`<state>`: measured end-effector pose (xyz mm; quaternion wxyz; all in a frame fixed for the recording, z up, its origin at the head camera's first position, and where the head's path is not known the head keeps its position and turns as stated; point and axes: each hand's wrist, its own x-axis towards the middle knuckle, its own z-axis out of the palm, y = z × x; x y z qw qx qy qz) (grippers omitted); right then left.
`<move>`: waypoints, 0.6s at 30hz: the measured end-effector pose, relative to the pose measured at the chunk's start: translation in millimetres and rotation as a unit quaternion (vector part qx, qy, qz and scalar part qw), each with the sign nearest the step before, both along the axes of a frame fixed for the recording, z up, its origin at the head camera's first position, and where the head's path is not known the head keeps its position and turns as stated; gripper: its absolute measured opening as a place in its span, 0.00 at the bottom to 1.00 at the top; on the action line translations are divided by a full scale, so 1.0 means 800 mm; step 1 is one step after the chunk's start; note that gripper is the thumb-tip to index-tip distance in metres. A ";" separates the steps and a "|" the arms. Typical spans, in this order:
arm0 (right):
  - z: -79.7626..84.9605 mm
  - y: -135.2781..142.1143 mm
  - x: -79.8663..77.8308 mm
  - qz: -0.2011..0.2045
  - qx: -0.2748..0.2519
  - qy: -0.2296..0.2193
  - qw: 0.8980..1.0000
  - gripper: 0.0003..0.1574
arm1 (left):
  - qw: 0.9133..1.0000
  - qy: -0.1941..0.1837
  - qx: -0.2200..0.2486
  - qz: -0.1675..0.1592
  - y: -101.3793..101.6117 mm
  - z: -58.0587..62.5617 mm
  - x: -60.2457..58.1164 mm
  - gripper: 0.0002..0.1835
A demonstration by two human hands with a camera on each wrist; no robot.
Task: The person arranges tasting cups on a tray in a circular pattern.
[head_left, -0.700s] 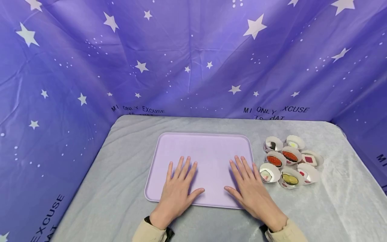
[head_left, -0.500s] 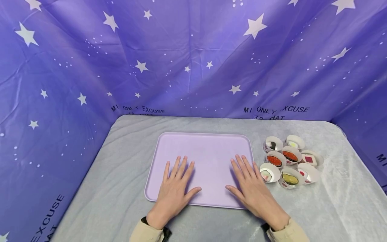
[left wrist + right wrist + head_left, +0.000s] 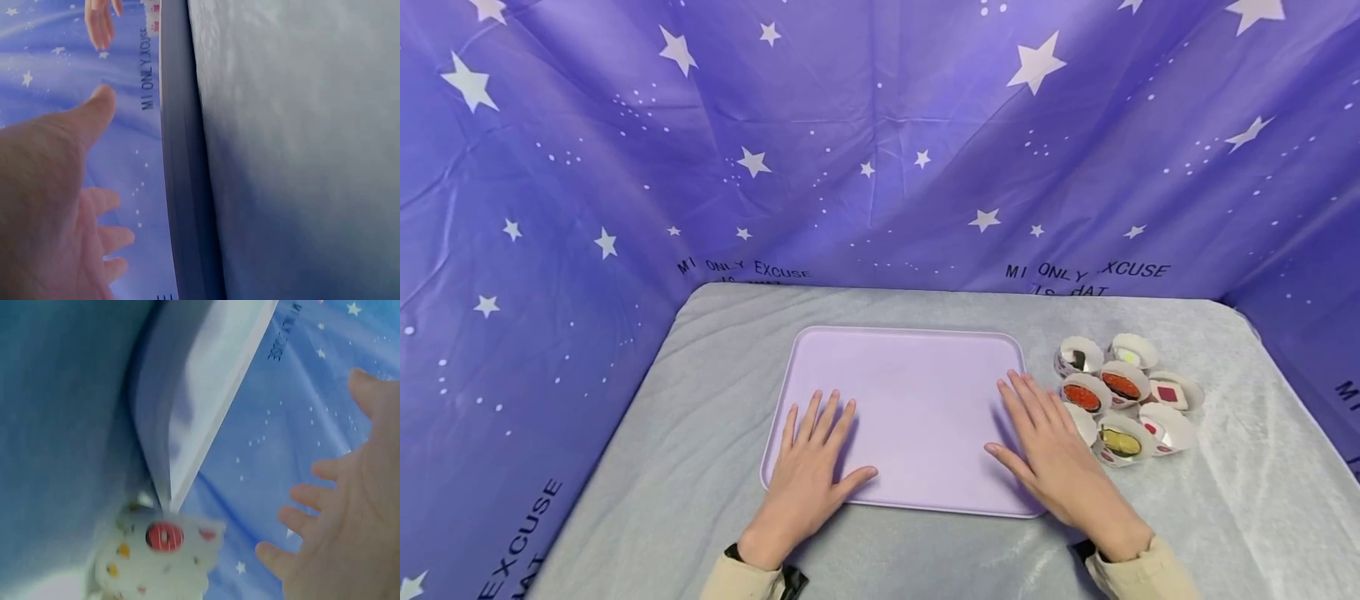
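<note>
A lilac tray (image 3: 917, 400) lies flat on the table. Over its near left corner my left hand (image 3: 808, 475) is spread, palm down, and grips nothing. My right hand (image 3: 1052, 454), likewise spread and holding nothing, reaches over the tray's right edge, close to a group of paper cups. In the right wrist view, a printed cup (image 3: 165, 556) with a scalloped rim stands below the fingers (image 3: 300, 522), beside the tray's corner. The left wrist view shows the left thumb (image 3: 94, 115) and fingers apart above the tray's raised rim (image 3: 181, 144).
Several cups right of the tray hold sushi-like pieces: two red-topped pieces (image 3: 1082, 398), a yellow-topped one (image 3: 1120, 443), a white block with a red square (image 3: 1168, 395). My right hand partly covers one cup (image 3: 1084, 423). A purple starry curtain (image 3: 880, 167) hangs behind the grey cloth-covered table (image 3: 685, 433).
Both hands have moved apart, the left one to the left and the right one to the right, now overlapping a cup. The tray and cups have stayed in place.
</note>
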<state>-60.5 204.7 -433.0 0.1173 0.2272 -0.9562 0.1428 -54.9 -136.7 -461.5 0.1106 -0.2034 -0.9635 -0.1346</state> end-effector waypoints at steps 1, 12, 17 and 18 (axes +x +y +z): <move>0.002 0.003 -0.001 0.000 -0.003 0.001 1.000 0.50 | 1.000 -0.001 0.001 0.000 -0.003 -0.001 0.000 0.49; 0.019 0.038 -0.007 0.001 -0.025 0.018 1.000 0.49 | 0.999 -0.026 0.033 0.014 -0.042 0.000 0.000 0.53; 0.023 0.051 -0.004 -0.009 -0.030 0.021 0.999 0.51 | 0.997 -0.044 0.051 0.029 -0.060 -0.003 0.001 0.54; 0.024 0.054 -0.004 -0.011 -0.033 0.021 0.999 0.51 | 0.997 -0.048 0.052 0.033 -0.064 -0.003 0.001 0.54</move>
